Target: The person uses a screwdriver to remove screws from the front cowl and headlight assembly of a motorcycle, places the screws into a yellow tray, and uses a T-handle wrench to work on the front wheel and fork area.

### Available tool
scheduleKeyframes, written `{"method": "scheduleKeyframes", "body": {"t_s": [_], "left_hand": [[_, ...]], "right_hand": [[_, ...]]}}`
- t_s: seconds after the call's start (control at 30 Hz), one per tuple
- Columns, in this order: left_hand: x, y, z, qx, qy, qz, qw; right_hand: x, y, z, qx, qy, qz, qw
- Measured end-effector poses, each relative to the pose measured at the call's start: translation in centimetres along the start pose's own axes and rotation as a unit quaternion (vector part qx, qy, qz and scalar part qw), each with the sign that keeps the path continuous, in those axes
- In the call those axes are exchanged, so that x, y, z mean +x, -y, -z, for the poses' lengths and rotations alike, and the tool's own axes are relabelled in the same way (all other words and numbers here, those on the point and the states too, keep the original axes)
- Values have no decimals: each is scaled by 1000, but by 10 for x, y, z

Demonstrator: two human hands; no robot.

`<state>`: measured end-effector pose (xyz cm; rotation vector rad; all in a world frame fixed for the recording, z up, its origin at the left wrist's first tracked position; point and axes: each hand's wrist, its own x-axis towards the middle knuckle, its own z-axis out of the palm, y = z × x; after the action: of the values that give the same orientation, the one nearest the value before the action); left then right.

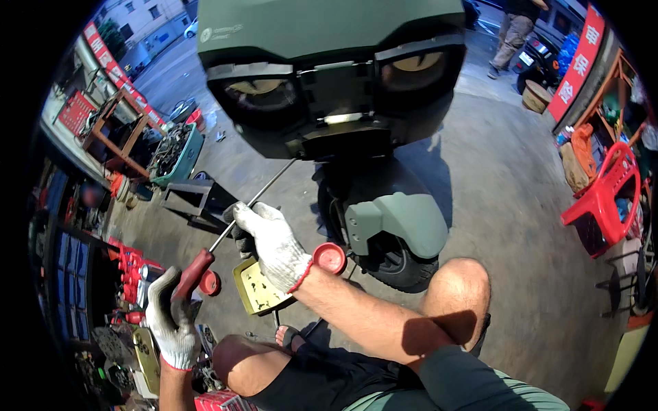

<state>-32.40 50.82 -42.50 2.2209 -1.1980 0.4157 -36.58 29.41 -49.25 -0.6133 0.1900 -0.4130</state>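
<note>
My left hand (171, 318), in a white work glove, grips the red handle (195, 272) of a long screwdriver at the lower left. My gloved right hand (267, 243) is closed on its metal shaft (271, 181) farther up. The shaft's tip reaches the lower left edge of a dark green scooter front (329, 27) with two headlights; whether it sits in a screw, I cannot tell. The scooter's front wheel (404, 270) and fender (397, 226) are below. A yellow tray (264, 288) with small dark parts lies beneath my right hand, beside a red round dish (329, 257).
A black metal stand (188, 205) is left of the wheel. A teal bin (171, 168), wooden rack (110, 133) and tool shelves (72, 274) line the left. A red plastic chair (602, 198) is at right. A person (510, 41) is in the upper right background.
</note>
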Motion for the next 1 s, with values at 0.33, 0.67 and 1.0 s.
{"method": "scheduleKeyframes", "body": {"t_s": [0.33,0.67,1.0], "left_hand": [[15,-14,23,-225,145,221,938],[-37,135,-60,-369,24,315,874],[-166,266,-262,-21,238,238,941]], "right_hand": [[-18,-22,-13,-36,192,-66,979],[-17,-12,-29,-16,163,-75,984],[-18,-36,-56,-116,117,-104,981]]}}
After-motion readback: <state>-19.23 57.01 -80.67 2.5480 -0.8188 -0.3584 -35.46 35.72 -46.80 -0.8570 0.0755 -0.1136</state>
